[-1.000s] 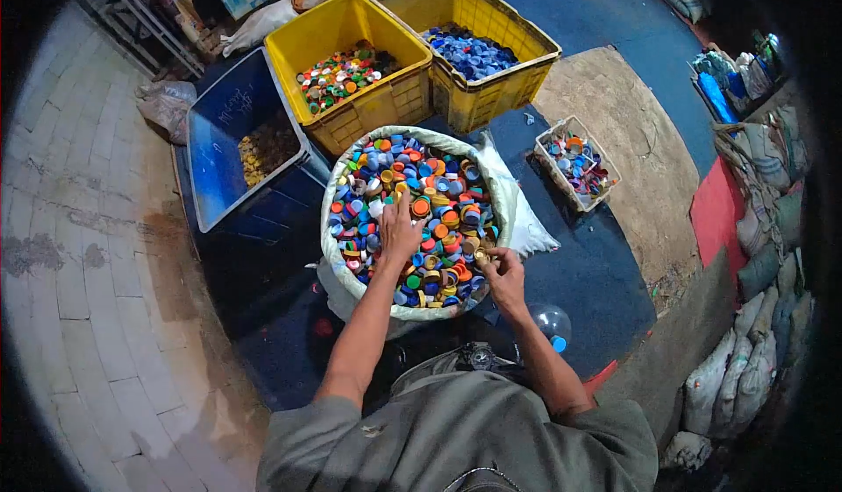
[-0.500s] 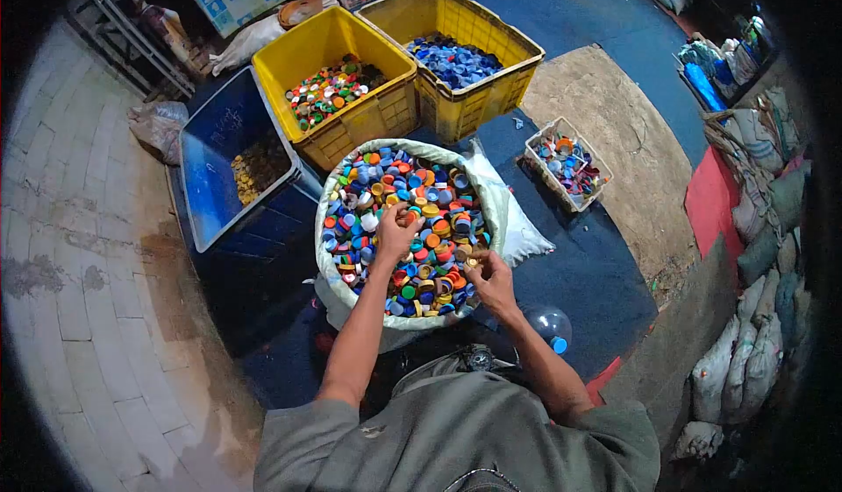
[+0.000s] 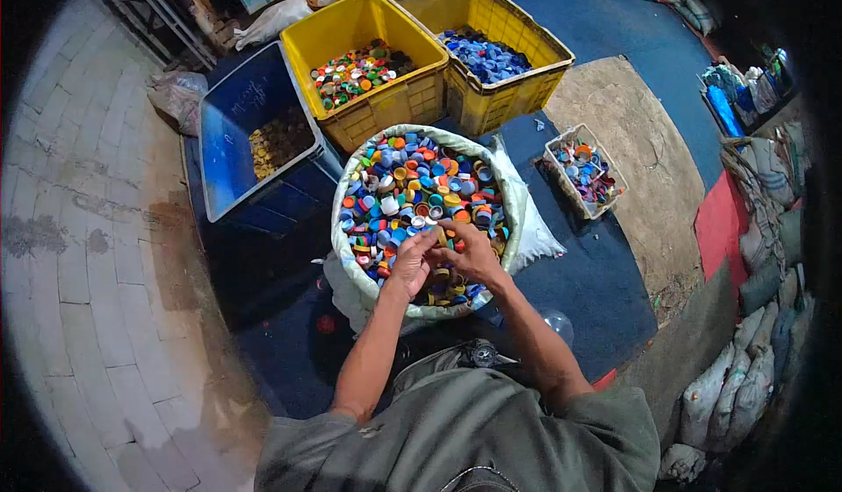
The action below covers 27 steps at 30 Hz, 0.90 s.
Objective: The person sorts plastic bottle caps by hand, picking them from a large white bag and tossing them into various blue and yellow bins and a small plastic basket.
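Observation:
A round white sack (image 3: 340, 229) with a rolled rim stands in front of me, filled with plastic bottle caps (image 3: 412, 185) in many colours. Over its near half my two hands meet, fingertips close together. My left hand (image 3: 411, 264) is closed, its fingers curled upward; what lies in them is hidden. With bent fingers my right hand (image 3: 472, 253) pinches what looks like a yellowish bottle cap (image 3: 442, 238), right beside the left fingertips. Caps directly below the hands are partly covered by them.
Behind the sack stand a blue bin (image 3: 215, 163) with yellowish caps, a yellow bin (image 3: 386, 106) with mixed caps and another yellow bin (image 3: 500, 110) with blue caps. A small white basket (image 3: 566, 181) of caps sits right. A clear bottle (image 3: 559, 324) lies near my right forearm.
My hands have come together over the sack's near half: the left moved down toward me, the right moved left and up. The whole view has shifted slightly to the right.

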{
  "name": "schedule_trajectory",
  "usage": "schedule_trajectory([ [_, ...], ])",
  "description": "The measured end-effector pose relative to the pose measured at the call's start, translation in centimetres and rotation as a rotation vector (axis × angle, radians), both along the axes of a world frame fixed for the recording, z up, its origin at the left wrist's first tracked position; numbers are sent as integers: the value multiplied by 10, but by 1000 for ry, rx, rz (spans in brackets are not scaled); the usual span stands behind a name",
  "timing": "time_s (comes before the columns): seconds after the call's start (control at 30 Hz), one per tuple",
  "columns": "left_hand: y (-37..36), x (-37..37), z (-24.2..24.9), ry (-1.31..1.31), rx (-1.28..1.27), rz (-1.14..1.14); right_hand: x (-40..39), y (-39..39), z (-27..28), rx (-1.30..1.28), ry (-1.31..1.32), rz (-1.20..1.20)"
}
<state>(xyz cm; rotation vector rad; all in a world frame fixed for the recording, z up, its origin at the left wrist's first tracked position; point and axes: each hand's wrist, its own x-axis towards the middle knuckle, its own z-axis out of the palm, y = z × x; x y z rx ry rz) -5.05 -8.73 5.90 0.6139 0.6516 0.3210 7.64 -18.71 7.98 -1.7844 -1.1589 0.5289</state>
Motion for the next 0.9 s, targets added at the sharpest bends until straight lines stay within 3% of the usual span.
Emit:
schedule_trajectory([
  [0.07,3,0,5,-31,-95,79,5,7,1,-148,259,-51],
  [0.13,7,-4,-8,-8,-177,136,20,14,-17,-24,402,-147],
  [0.23,8,-4,-16,-69,-217,236,42,26,-35,222,875,-412],
  [0.33,12,-5,-17,-80,-240,284,50,16,-39,155,248,-522],
  [0.5,10,-10,-22,-72,-291,290,30,-1,-31,2,-346,-185],
  [0.77,5,-26,-20,-93,-298,339,13,14,-57,-155,-468,-20],
  [0.9,2,-30,-10,-52,-267,365,9,22,-63,-177,-600,-72],
])
